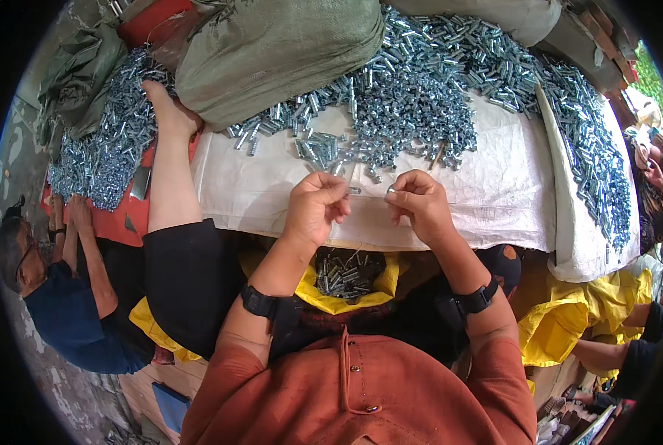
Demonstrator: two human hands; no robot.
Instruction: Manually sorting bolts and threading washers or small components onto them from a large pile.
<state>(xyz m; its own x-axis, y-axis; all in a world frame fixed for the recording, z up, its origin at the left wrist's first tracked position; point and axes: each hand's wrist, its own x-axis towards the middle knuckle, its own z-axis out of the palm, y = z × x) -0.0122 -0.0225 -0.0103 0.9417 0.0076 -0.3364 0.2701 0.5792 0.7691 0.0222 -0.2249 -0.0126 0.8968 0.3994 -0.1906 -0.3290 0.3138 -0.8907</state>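
My left hand [319,209] is raised above the near part of a white sheet [513,178], its fingers curled in a pinch. A short, shiny metal sleeve [354,190] sticks out from its fingertips toward the right. Level with it, a short gap away, my right hand [422,205] pinches a small silvery nut [391,190] between thumb and forefinger. Just beyond both hands is a heap of small metal nuts [413,111], with a few loose sleeves [322,148] at its left. Longer metal sleeves [487,63] are piled behind.
A grey-green sack [279,63] rests on the far side. Below my hands, a yellow bag [346,304] holds metal pieces. At left, a bare leg [174,163] stretches onto the work surface beside another person [79,311] and another metal heap [105,156]. More sleeves [587,156] lie at right.
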